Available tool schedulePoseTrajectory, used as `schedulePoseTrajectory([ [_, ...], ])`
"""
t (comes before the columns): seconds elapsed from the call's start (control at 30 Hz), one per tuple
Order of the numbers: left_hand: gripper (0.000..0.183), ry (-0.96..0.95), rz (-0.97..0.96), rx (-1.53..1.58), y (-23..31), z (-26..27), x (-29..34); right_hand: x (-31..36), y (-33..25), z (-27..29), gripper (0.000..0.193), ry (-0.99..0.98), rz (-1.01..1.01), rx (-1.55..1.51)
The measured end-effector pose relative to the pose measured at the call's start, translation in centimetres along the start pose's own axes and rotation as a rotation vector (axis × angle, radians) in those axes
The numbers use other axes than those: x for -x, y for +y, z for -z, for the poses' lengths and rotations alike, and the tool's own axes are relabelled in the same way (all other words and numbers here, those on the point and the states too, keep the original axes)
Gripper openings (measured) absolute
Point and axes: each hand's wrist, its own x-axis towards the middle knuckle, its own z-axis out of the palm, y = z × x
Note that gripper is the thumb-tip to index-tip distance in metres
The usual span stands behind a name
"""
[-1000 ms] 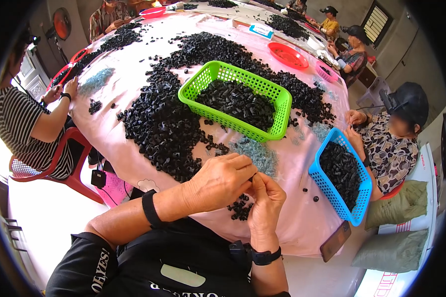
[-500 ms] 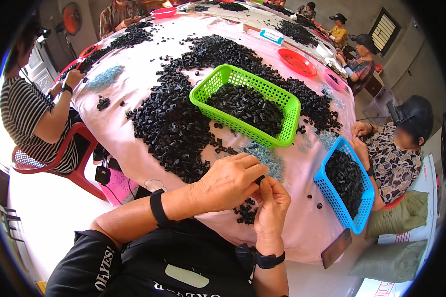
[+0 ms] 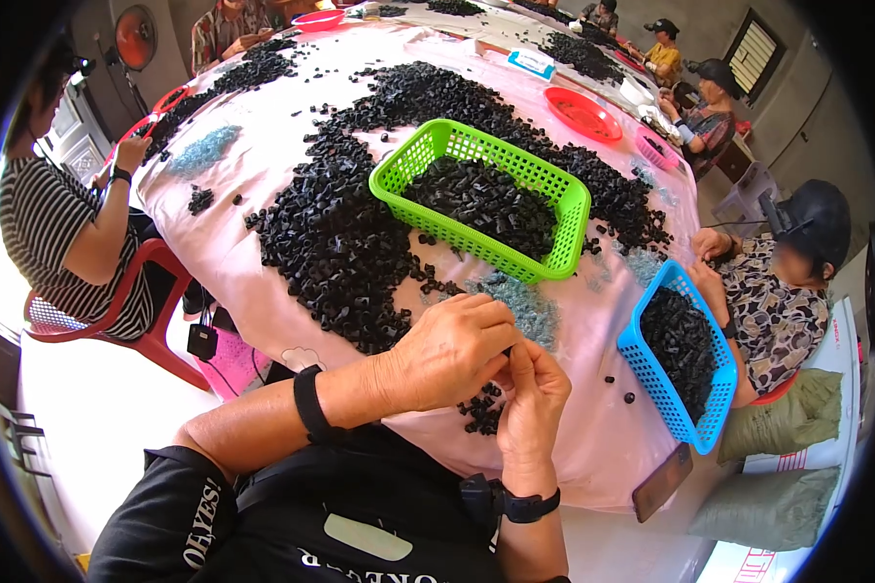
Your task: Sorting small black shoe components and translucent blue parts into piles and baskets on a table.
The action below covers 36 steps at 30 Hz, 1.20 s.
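The left hand [image 3: 452, 350] and the right hand [image 3: 533, 394] are brought together above the counter [image 3: 262, 282] edge, fingers curled and touching; what is pinched between them cannot be told. Small black parts [image 3: 340, 253] are heaped beyond them, then a green basket [image 3: 481, 199], then a blue basket [image 3: 679, 364].

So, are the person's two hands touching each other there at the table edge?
Touching. The head view shows the left hand curled against the fingertips of the right hand, with no gap where they meet above the pink table.
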Motion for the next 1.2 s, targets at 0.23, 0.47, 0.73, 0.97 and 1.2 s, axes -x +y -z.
schedulePoseTrajectory([
  [0.23, 0.023, 0.007, 0.154, 0.055, -3.1, 3.0, -0.7, 0.0, -0.7, 0.1, 0.016, 0.002, 0.007, 0.044],
  [0.47, 0.007, -0.248, 0.361, -0.265, -7.9, 4.4, 2.0, -0.1, -0.7, 0.0, 0.015, 0.007, -0.019, 0.014],
  [0.73, 0.006, -0.458, 0.372, -0.439, -8.0, 3.3, 2.9, -0.2, -0.6, 0.0, 0.015, -0.010, -0.028, 0.014],
  [0.97, 0.004, -0.545, 0.393, -0.536, -7.7, 2.0, 2.6, -0.2, -0.4, 0.1, 0.015, -0.030, -0.029, 0.007],
  [1.2, 0.005, -0.414, 0.349, -0.461, -6.6, 1.7, 2.5, -0.3, 0.0, 0.1, 0.015, -0.031, -0.045, 0.024],
])
